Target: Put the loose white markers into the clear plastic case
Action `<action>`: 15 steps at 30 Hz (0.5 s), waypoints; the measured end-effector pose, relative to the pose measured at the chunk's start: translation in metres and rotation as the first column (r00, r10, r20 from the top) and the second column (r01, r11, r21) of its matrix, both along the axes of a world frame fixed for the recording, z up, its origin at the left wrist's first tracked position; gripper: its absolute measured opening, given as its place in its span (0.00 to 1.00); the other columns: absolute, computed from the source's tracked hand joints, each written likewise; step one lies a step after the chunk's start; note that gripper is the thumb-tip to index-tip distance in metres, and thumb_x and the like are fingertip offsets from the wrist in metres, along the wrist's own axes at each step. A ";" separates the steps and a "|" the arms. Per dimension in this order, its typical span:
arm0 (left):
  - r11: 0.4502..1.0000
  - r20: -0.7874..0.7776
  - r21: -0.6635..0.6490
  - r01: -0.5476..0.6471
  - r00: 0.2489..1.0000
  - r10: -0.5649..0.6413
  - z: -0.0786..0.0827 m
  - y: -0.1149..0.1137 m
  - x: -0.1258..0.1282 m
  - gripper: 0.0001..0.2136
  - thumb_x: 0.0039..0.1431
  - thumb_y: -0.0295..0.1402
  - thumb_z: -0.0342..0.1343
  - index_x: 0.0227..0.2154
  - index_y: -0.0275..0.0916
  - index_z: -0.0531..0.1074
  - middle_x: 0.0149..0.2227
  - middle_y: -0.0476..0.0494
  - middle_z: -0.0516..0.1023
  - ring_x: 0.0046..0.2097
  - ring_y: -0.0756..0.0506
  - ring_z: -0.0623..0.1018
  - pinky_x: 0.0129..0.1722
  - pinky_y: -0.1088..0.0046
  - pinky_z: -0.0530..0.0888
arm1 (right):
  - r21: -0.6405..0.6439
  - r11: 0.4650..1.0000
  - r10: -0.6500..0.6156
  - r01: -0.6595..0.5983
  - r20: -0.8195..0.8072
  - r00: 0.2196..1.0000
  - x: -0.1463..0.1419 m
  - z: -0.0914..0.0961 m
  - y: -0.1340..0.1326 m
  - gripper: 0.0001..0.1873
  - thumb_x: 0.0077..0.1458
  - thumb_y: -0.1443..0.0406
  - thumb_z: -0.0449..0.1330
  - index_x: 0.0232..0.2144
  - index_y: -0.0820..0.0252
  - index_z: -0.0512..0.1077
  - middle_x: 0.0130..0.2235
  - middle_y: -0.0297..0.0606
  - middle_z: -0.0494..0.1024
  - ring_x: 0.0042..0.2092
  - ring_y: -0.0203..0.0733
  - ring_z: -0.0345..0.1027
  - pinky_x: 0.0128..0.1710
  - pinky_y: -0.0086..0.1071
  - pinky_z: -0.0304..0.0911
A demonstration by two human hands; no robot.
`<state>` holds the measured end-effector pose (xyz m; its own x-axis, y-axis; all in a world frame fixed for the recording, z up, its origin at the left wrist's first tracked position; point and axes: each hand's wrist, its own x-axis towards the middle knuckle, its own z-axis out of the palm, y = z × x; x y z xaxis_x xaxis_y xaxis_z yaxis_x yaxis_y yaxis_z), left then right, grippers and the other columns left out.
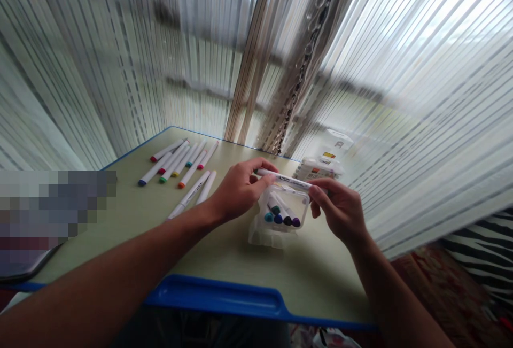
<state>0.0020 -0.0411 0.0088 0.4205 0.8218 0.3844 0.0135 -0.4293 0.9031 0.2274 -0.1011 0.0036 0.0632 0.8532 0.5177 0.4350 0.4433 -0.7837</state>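
Observation:
A white marker (292, 179) lies level between my two hands, above a clear plastic case. My left hand (244, 185) pinches its left end between thumb and fingers. At the other end, my right hand (339, 203) grips it the same way. Below, the open clear case (306, 211) holds several white markers with teal, blue, black and purple ends facing me. Left of my left hand, several loose markers (172, 165) with coloured ends lie on the table, and two more markers (191, 194) rest partly behind my left forearm.
Behind my right hand stands another clear marker case (318, 166) with a printed label. The pale table (224, 254) has a blue edge and a blue front tray (216, 293). A pixelated patch covers the left side. Striped sheer curtains (200, 54) hang close behind the table.

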 end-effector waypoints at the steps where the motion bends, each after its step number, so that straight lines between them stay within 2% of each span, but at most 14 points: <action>1: 1.000 0.001 0.000 0.000 1.000 0.000 0.000 0.000 0.000 0.10 0.62 0.36 0.57 0.39 0.33 0.76 0.23 0.51 0.71 0.24 0.52 0.70 0.25 0.77 0.67 | -0.004 1.000 -0.003 0.003 0.001 1.000 0.000 0.000 0.000 0.12 0.59 0.58 0.65 0.34 0.62 0.78 0.20 0.32 0.75 0.17 0.32 0.65 0.15 0.26 0.62; 15: 1.000 0.002 -0.003 0.004 1.000 -0.004 0.000 0.001 0.000 0.10 0.61 0.36 0.57 0.38 0.33 0.77 0.24 0.49 0.73 0.25 0.51 0.71 0.26 0.76 0.68 | -0.025 1.000 -0.012 0.013 0.004 1.000 0.000 0.001 0.000 0.14 0.58 0.55 0.65 0.34 0.62 0.78 0.20 0.33 0.75 0.17 0.33 0.66 0.15 0.26 0.62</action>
<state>0.0020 -0.0402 0.0086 0.4235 0.8210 0.3830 0.0099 -0.4269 0.9042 0.2277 -0.1010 0.0042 0.0721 0.8653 0.4961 0.4434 0.4177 -0.7931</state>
